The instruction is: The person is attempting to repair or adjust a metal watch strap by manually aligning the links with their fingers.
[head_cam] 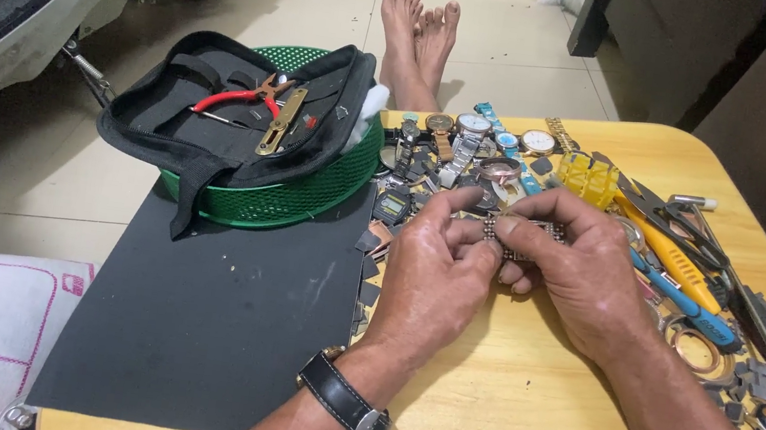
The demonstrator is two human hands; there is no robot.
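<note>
Left grip: the left hand (435, 266) pinches one end of a silver metal link watch bracelet (524, 232) between thumb and fingertips; a black leather-strapped wristwatch (347, 400) sits on that wrist.
Right grip: the right hand (583, 271) clamps the bracelet's other end, thumb on top, fingers curled under.
Bracelet place: held just above the pale wooden counter (497, 398), at its centre, stretched between both hands.
Step in hand: by my judgement, a link or pin of the bracelet is being worked by fingers alone.
Next move calls for: probably a firm pinch and a fine tool; the blue-handled tool (686, 306) and yellow-handled tool (669, 253) lie near at 3 o'clock.
At 12 o'clock: a row of wristwatches (473, 130) and loose grey parts, touching one another.
At 10 o'clock: a green plastic basket (292, 195) carrying an open black tool pouch (215, 139) with red-handled pliers (241, 98).
At 8 o'clock: a black mat (211, 321).
In the way: scattered small parts close around both hands.
</note>
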